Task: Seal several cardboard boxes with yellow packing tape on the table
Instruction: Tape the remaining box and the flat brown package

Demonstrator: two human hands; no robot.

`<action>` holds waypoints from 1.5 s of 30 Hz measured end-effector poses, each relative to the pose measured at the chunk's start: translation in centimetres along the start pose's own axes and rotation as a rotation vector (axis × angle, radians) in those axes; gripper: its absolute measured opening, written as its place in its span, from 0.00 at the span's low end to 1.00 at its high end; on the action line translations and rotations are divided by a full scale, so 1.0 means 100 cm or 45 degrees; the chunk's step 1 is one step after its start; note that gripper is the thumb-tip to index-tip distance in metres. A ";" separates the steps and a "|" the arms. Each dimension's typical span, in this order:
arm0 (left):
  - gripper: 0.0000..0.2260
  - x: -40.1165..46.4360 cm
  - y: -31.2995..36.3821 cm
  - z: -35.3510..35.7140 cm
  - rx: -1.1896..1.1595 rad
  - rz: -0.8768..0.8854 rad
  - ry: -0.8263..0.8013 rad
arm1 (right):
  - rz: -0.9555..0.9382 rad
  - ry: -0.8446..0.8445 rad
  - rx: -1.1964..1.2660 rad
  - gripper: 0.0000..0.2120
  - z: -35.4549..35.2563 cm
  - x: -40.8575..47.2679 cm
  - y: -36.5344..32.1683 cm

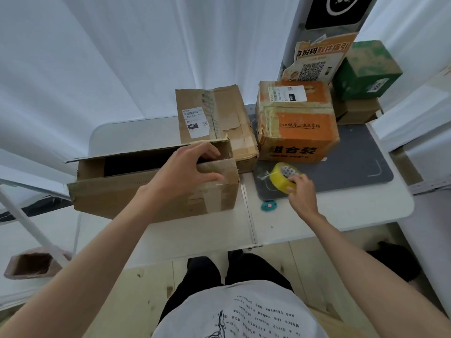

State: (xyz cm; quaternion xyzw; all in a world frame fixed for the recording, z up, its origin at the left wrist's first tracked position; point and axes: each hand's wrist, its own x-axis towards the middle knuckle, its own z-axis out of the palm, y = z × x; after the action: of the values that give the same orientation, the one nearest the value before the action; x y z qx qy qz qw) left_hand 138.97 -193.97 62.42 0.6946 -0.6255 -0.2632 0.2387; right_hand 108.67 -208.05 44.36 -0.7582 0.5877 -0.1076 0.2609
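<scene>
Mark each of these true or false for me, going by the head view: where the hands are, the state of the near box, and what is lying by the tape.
1. The right hand grips the yellow tape roll. True.
2. The left hand rests on the orange box. False: it holds a top flap of the open brown box; the orange box stands untouched behind the roll.
3. The near brown box is already sealed. False: its top is open.
4. A small teal object lies on the white table. True.
5. The tape roll is over the grey mat. True.
</scene>
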 end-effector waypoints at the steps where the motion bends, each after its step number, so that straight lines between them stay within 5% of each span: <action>1: 0.23 0.000 0.003 0.000 0.004 0.023 0.020 | -0.080 0.017 0.079 0.12 -0.007 -0.005 -0.003; 7: 0.08 0.005 0.030 -0.009 -0.219 0.074 0.199 | -0.354 0.122 0.656 0.10 -0.062 -0.023 -0.064; 13: 0.24 0.032 0.046 -0.052 -0.558 -0.155 0.246 | -0.639 0.236 0.738 0.10 -0.103 -0.018 -0.148; 18: 0.24 0.026 0.045 -0.101 -1.029 -0.196 0.286 | -0.833 0.189 0.682 0.09 -0.113 -0.018 -0.206; 27: 0.13 -0.014 0.024 -0.157 -0.542 -0.173 0.546 | -1.059 0.131 0.445 0.11 -0.102 -0.011 -0.277; 33: 0.03 -0.030 -0.003 -0.190 -0.689 -0.248 0.674 | -0.993 0.013 0.474 0.12 -0.096 -0.012 -0.322; 45: 0.10 -0.053 -0.042 -0.240 -0.907 -0.219 0.534 | -0.884 -0.126 0.518 0.09 -0.096 -0.013 -0.376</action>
State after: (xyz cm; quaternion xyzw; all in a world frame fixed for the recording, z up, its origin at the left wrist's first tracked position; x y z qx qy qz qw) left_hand 157.60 -188.19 77.95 0.6569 -0.3728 -0.3351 0.5632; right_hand 135.22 -202.87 72.29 -0.8488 0.2501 -0.2669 0.3817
